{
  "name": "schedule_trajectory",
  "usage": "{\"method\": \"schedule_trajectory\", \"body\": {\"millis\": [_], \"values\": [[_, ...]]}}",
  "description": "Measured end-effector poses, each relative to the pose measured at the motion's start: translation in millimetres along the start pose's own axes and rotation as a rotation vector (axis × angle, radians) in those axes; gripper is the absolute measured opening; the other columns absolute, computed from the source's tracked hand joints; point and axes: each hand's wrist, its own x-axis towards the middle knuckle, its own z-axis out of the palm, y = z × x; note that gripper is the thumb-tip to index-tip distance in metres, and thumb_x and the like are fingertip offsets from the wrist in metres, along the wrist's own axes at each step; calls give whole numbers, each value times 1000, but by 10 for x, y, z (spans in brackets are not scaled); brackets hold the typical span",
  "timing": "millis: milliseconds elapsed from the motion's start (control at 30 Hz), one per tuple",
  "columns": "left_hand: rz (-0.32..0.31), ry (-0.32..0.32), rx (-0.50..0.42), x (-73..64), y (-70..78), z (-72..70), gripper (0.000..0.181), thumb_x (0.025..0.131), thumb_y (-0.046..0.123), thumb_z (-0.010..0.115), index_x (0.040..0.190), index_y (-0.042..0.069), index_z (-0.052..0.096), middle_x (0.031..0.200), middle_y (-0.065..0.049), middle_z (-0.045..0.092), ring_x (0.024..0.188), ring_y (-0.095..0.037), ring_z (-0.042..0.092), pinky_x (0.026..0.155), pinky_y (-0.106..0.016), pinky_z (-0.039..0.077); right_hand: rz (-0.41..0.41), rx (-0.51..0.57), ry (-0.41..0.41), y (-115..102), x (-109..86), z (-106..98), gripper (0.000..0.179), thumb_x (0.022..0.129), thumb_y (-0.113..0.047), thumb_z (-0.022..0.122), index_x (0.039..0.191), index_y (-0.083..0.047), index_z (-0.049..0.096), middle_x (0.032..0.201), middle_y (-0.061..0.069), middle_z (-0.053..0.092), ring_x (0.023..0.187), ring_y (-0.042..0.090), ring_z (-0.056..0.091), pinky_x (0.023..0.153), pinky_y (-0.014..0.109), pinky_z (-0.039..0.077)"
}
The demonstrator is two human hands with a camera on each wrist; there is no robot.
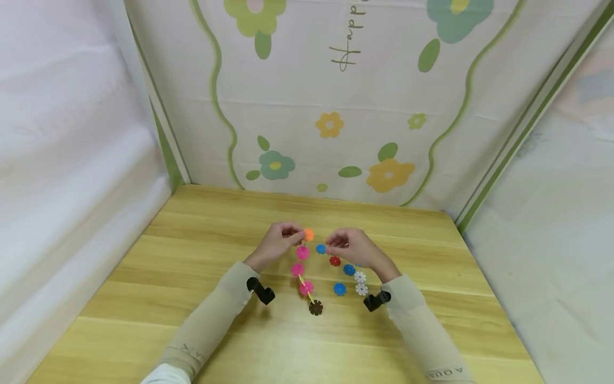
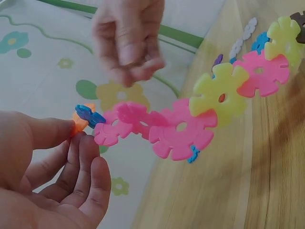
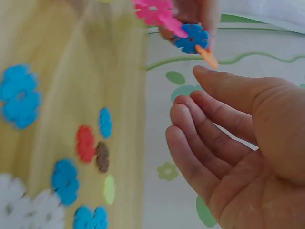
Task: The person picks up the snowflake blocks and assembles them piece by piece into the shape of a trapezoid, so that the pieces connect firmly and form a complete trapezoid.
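Note:
My left hand pinches an orange snowflake disc between thumb and fingers. That disc ends a chain of notched plastic discs: a blue disc slotted beside it, then several pink discs, yellow discs between pinks, and a brown disc at the near end. The chain hangs over the table towards me. My right hand is a little right of the orange disc, fingers loosely bent and holding nothing. In the right wrist view its thumb points at the orange disc's edge.
Loose discs lie on the wooden table below my right hand: a red disc, several blue discs and white discs. A flower-printed cloth wall stands behind the table, with pale cloth walls on both sides.

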Motion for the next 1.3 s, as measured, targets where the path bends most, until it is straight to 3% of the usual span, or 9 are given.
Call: {"method": "schedule_trajectory", "body": {"millis": [267,467,700,1067,1300], "values": [[-63,7,-14,-18,-35,-16,14,106,19,66,109,8,75,108,-9,75,97,-19,69,104,-63,53,14,-115,-79,246,-539,198,19,97,-12,78,114,-3,75,99,0,75,87,8,67,79,21,59],[-64,-1,1,-10,-46,-13,16,107,21,66,111,9,74,109,-10,75,98,-19,70,103,-60,54,-25,-147,-83,326,-735,353,21,94,-16,82,110,-5,76,97,-1,74,86,5,65,78,24,60],[-66,2,-4,14,-57,-3,17,107,23,66,112,9,74,109,-11,75,98,-20,69,102,-59,55,-68,-175,-53,320,-726,435,24,92,-17,84,109,-2,75,96,3,74,83,4,63,76,24,59],[-63,-6,-8,30,-55,36,18,107,24,65,112,8,74,110,-11,75,98,-20,70,103,-57,56,-30,-210,-70,240,-678,436,6,93,-1,79,99,-3,77,93,4,74,79,6,63,70,19,56],[-61,4,-4,43,-42,53,20,107,25,65,112,8,74,109,-11,75,97,-20,69,101,-57,56,-42,-340,-87,205,-569,401,24,86,-7,88,108,-2,78,98,4,71,87,15,61,76,25,56]]}}
